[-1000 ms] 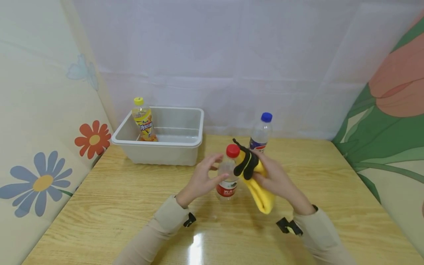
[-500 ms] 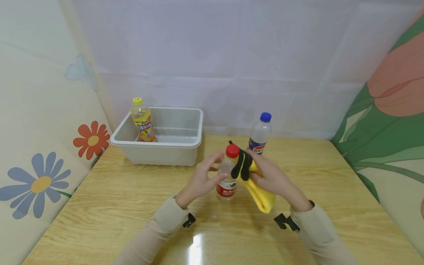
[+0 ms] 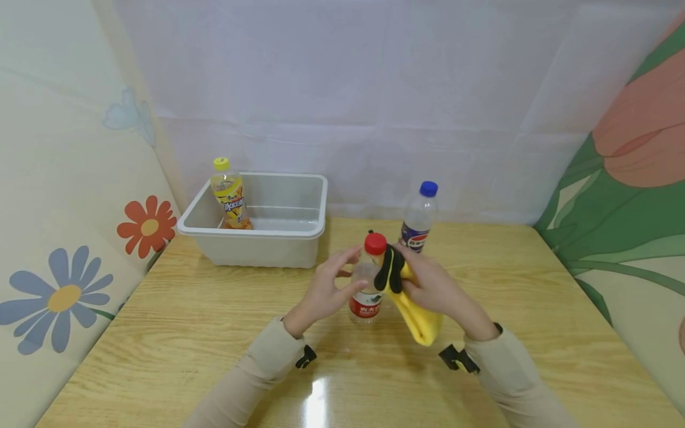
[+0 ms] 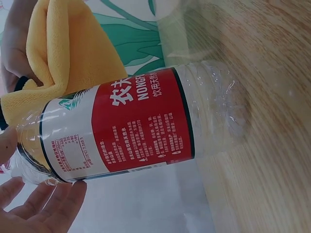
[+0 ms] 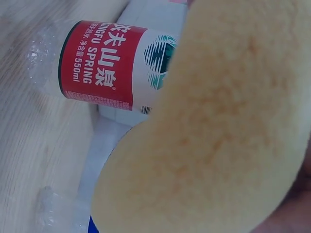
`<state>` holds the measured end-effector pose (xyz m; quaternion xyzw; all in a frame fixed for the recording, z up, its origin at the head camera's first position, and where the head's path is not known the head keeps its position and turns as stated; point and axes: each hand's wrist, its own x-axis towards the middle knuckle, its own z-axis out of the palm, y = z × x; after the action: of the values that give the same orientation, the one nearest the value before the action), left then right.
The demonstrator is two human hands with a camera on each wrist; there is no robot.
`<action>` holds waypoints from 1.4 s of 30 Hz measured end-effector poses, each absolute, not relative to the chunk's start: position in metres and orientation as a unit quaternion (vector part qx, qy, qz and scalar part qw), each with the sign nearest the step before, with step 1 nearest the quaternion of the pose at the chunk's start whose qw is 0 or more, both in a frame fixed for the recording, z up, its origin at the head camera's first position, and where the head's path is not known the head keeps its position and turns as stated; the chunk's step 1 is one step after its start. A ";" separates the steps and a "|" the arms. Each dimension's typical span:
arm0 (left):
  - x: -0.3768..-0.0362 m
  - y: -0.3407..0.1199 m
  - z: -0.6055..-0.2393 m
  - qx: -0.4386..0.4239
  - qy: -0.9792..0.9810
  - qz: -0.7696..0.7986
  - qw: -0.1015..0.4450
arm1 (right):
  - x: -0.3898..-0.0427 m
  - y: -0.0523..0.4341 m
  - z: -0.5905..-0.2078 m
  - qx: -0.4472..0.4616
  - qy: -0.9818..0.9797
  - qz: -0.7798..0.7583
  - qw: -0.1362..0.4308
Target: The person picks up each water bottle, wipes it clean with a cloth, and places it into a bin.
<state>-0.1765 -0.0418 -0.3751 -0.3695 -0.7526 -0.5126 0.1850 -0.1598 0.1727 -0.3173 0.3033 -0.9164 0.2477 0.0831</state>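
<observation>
A clear water bottle (image 3: 367,294) with a red cap and red label stands on the wooden table (image 3: 187,333). My left hand (image 3: 329,288) hovers at its left side with fingers spread and relaxed, the thumb near or just touching the bottle. My right hand (image 3: 436,288) grips a yellow cloth (image 3: 420,318) with black trim and presses it against the bottle's right side near the neck. In the left wrist view the red label (image 4: 136,126) fills the frame with the cloth (image 4: 68,53) behind it. The right wrist view shows the cloth (image 5: 218,136) over the bottle (image 5: 102,65).
A grey plastic tub (image 3: 299,229) sits at the back left with an orange drink bottle (image 3: 230,196) standing in it. A blue-capped bottle (image 3: 418,217) stands just behind my right hand. Flower-patterned panels wall in both sides.
My right hand has shifted the cloth slightly left, closer against the bottle's neck. The left hand and the bottle have stayed put.
</observation>
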 end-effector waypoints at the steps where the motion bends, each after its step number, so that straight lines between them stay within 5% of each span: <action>1: -0.177 -0.042 -0.375 -0.369 -0.754 -0.512 0.184 | -0.160 0.172 -0.318 0.301 -0.917 0.249 0.082; 42: -0.172 -0.041 -0.370 -0.351 -0.754 -0.538 0.135 | -0.158 0.172 -0.378 0.252 -0.902 0.339 0.090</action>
<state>-0.1719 -0.0406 -0.3699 -0.3513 -0.7541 -0.5382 0.1354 -0.1581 0.1716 -0.3779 0.2522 -0.9020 0.3386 0.0899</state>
